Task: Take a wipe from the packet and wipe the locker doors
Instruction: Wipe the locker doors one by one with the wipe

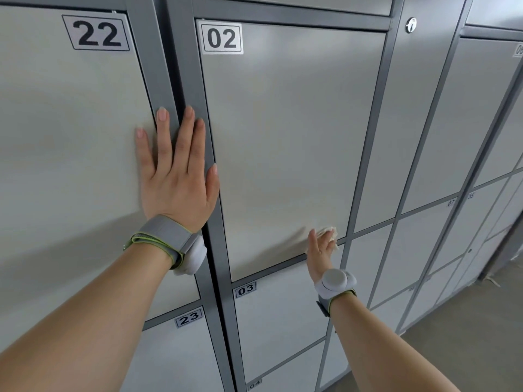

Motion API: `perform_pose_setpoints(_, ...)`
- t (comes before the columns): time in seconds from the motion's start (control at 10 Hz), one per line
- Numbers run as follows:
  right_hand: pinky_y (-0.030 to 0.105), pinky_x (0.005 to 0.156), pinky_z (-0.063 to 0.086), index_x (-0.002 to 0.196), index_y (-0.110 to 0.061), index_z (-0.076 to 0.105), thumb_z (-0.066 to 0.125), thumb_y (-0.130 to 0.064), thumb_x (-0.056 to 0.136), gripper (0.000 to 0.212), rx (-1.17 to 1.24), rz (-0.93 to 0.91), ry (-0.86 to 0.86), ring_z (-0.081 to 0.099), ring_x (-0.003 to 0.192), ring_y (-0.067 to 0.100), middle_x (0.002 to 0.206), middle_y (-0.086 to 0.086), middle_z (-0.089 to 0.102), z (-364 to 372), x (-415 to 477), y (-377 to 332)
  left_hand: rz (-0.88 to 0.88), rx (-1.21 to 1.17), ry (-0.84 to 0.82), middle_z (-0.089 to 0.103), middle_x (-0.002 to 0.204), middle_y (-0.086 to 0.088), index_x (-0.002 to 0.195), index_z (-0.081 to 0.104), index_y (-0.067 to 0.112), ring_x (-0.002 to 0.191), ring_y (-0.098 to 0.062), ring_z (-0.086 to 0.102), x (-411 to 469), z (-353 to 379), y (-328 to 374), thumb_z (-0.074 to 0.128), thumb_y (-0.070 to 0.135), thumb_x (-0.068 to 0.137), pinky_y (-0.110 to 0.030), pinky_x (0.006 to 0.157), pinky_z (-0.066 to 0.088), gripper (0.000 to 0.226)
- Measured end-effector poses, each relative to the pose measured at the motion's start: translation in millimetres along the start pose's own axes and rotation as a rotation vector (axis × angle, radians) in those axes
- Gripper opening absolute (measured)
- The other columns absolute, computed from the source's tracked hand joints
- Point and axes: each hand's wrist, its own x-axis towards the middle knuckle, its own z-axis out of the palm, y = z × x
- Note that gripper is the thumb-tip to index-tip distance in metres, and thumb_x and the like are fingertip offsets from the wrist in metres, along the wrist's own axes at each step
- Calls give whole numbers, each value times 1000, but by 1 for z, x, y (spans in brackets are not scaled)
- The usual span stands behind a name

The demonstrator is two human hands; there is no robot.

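Fingers [189, 137], left hand [177, 182]: straight, spread, holding nothing. They lie flat across the post [186, 80], the outer two on door 22 [70, 123], the thumb at the edge of door 02 [283, 123].
Fingers [328, 242], right hand [319, 251]: bunched round the wipe [330, 231], pressing it to door 02's lower right corner.
Wipe: white, crumpled, showing above and below those fingers. Judged light, soft, limp, probably damp; apt to ball up or slip, so best held as a wad under the pads.
Packet: not in sight.
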Motion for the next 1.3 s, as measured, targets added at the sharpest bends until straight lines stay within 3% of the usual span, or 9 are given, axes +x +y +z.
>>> perform_pose_setpoints(0.1,38,115,2,151,-19,-8,25,-47,100,66,36,-18,12,-5,145,18,157,7,-14,-3,2,-12,-1,4,9,24,155,-13,146,26,2,140,-37,6,0,1,0,38,29,94,-48,113,-8,59)
perform_pose_setpoints(0.3,22,108,-6,150,-26,-9,26,-42,101,63,43,-257,26,-20,142,8,154,-3,-26,4,1,-30,-8,-2,19,24,154,-13,146,26,2,140,-37,4,0,2,0,39,29,95,-48,114,-8,59)
perform_pose_setpoints(0.5,36,114,-6,149,-24,-14,28,-46,99,69,44,1,34,-18,144,15,155,2,-24,-1,4,0,-6,5,32,25,154,-13,145,28,2,140,-37,7,0,2,1,39,29,94,-48,114,-8,59)
perform_pose_setpoints(0.6,39,115,-3,150,-18,-9,24,-50,99,69,37,30,47,-10,145,20,157,7,-17,-5,6,-11,-6,10,31,24,154,-13,146,27,2,140,-37,6,-1,2,1,38,29,95,-48,114,-7,59)
perform_pose_setpoints(0.8,32,114,-3,150,-29,-8,25,-47,100,62,73,-217,85,-15,144,10,155,-4,-24,-4,12,-33,-4,12,27,23,155,-13,146,25,3,140,-37,5,-2,3,0,36,30,95,-48,114,-8,59)
perform_pose_setpoints(0.9,35,115,-4,149,-30,-11,28,-45,100,65,53,-172,78,-16,144,13,155,-3,-26,-6,14,-12,-11,-2,23,23,155,-12,146,25,3,140,-36,4,-2,3,0,38,30,95,-47,114,-8,60)
perform_pose_setpoints(1.0,40,115,-3,150,-29,-10,22,-61,93,73,53,50,79,-11,145,18,157,0,-17,-10,19,1,-11,-8,26,24,155,-13,146,25,3,140,-36,4,-1,3,0,38,29,94,-47,114,-9,60)
perform_pose_setpoints(1.1,42,116,0,151,-25,-8,23,-59,95,72,103,58,111,-9,146,20,157,4,-15,-15,26,-16,-10,0,28,24,154,-13,146,25,2,140,-37,5,-1,3,0,38,30,94,-47,114,-9,60)
perform_pose_setpoints(1.3,31,114,-4,151,-26,-4,25,-42,102,59,65,-287,160,-14,144,15,156,1,-24,-20,35,-51,-9,1,19,24,154,-13,146,26,2,140,-37,4,-1,4,0,39,29,94,-48,114,-8,60)
